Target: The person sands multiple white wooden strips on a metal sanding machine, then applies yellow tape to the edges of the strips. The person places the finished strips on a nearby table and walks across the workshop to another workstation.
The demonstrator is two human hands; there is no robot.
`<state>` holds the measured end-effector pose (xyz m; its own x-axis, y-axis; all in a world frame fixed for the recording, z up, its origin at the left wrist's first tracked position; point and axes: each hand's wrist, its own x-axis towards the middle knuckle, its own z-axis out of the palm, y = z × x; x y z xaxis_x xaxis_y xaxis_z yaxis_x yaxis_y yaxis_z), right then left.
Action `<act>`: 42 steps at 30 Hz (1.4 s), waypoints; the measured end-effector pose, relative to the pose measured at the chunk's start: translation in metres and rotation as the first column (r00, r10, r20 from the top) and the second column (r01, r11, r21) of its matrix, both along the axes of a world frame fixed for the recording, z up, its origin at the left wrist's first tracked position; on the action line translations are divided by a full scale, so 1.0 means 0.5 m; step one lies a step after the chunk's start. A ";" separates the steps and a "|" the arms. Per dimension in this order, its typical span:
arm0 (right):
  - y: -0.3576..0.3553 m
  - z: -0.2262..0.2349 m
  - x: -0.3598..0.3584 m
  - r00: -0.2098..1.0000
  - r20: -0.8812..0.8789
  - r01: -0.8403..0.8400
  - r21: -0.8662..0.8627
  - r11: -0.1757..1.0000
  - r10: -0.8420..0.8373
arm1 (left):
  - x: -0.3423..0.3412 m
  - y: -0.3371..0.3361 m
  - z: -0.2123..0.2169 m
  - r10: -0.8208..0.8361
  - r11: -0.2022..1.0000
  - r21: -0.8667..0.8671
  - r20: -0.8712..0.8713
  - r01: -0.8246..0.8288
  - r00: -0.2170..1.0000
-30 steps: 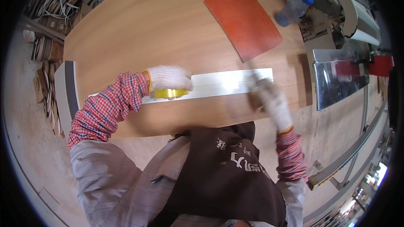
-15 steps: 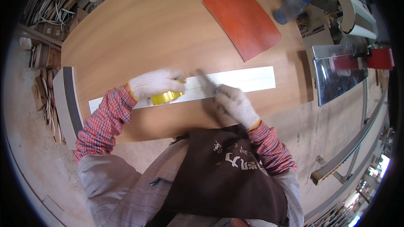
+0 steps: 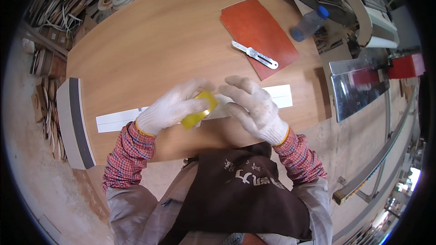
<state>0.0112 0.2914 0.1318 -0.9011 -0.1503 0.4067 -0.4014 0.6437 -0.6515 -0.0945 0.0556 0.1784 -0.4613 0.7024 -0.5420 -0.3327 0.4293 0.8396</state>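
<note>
My left hand [image 3: 175, 105], in a white knitted glove, is closed round a roll of yellow tape [image 3: 200, 111]. Just right of the roll, my right hand [image 3: 252, 109] has its gloved fingers spread and half curled; nothing shows in them. Beneath both hands a long white strip [image 3: 120, 120] lies across the wooden board [image 3: 150, 41], partly hidden by them. A silver utility knife [image 3: 255, 55] rests at a slant, partly on a reddish-brown panel [image 3: 268, 27] and partly on the wooden board.
A clear bottle with a blue cap [image 3: 310, 23] lies beyond the reddish panel. A curved piece with a dark band [image 3: 79, 122] borders the board's left end. Shiny metal plates [image 3: 359, 93] stand on the right. Stacked offcuts [image 3: 59, 4] fill the far left.
My right hand has put the knife down by the reddish panel and come back beside the tape. The tape roll has shifted right and tilted in my left hand.
</note>
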 end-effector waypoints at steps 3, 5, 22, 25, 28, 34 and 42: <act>-0.018 -0.031 0.013 0.995 0.091 0.046 -0.164 0.985 -0.031 | 0.005 0.025 0.020 -0.040 0.999 0.017 -0.052 0.040 0.998; -0.020 -0.032 0.016 0.991 0.120 0.075 -0.186 0.980 -0.053 | 0.010 0.030 0.016 -0.054 0.997 0.044 -0.071 0.057 0.996; -0.039 -0.039 0.049 0.964 0.135 0.257 -0.231 0.938 -0.231 | 0.111 0.047 -0.073 -0.087 0.992 -0.121 -0.882 -0.044 0.463; -0.040 -0.032 0.046 0.965 0.112 0.255 -0.200 0.946 -0.237 | 0.110 0.043 -0.081 -0.052 0.998 -0.060 -0.927 -0.009 0.373; -0.023 -0.030 0.043 0.984 0.007 0.177 -0.142 0.974 -0.178 | 0.106 0.043 -0.079 -0.076 0.996 -0.060 -0.953 0.063 0.293; -0.009 -0.085 0.065 0.992 0.077 0.130 -0.548 0.826 -0.104 | 0.106 0.053 -0.062 0.037 0.991 0.113 -0.735 0.069 0.677; -0.028 -0.188 0.035 0.827 0.352 0.513 -0.152 0.845 -0.439 | 0.032 0.054 -0.111 -0.114 0.984 -0.017 -0.825 0.177 0.553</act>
